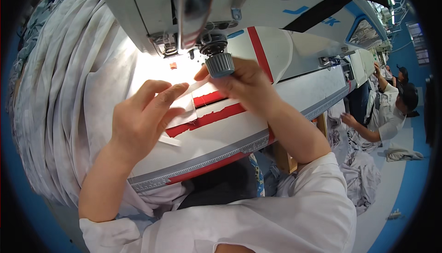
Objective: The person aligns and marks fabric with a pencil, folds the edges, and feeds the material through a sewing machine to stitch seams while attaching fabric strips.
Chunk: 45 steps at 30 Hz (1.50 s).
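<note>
Close in front of the sewing machine's needle area, a narrow white fabric strip stretches between my two hands. My left hand pinches its near left end between thumb and fingertips. My right hand grips the other end, its fingers partly hidden behind the machine's grey ridged knob. Under my left fingers a small white cloth piece lies on the machine bed, with a thin white end sticking out below. Bright lamp light washes out the area around the needle.
Pale fabric hangs in a large heap on the left. The sewing machine head stands above my hands. Red tape and a ruler strip mark the table. On the right, another person sits beside piled grey cloth.
</note>
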{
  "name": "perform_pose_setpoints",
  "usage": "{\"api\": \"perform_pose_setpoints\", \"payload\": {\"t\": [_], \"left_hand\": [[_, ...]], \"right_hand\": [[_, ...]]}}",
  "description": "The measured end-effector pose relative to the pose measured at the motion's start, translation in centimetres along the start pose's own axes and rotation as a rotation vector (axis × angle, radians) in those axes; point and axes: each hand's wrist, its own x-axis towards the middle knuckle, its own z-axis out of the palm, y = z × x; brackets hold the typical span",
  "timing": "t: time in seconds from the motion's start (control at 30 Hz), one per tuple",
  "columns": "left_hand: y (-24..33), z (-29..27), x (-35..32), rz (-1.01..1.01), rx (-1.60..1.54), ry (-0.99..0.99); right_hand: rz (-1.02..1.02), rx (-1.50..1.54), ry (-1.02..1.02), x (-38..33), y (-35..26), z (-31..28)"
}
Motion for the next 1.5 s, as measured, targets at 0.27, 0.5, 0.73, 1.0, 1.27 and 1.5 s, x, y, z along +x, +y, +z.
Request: {"api": "perform_pose_setpoints", "payload": {"t": [0.27, 0.5, 0.73, 1.0, 1.27, 1.5], "left_hand": [[-1.7, -0.2, -0.2, -0.139, 0.006, -0.159], [-1.4, 0.3, -0.6, -0.126, 0.160, -0.231], [-1.2, 0.2, -0.5, -0.114, 0.223, -0.246], [-0.8, -0.3, -0.6, -0.088, 0.285, -0.222], [-1.3, -0.7, -0.8, -0.076, 0.297, -0.288], [-2.4, -0.8, -0.9, 0.043, 0.257, -0.235]], "right_hand": [[-0.141, -0.809, 0.218, -1.4, 1.4, -3.8], [-0.527, -1.387, 0.269, -3.5, 1.9, -1.6], [-0.348, -1.219, 0.167, -5.2, 3.1, -0.1], [-0.367, -1.169, 0.121, -4.7, 2.7, -0.3], [-0.694, -1.084, 0.161, -2.5, 2.0, 1.1], [-0.613, -1.047, -0.090, 0.5, 1.4, 2.1]]}}
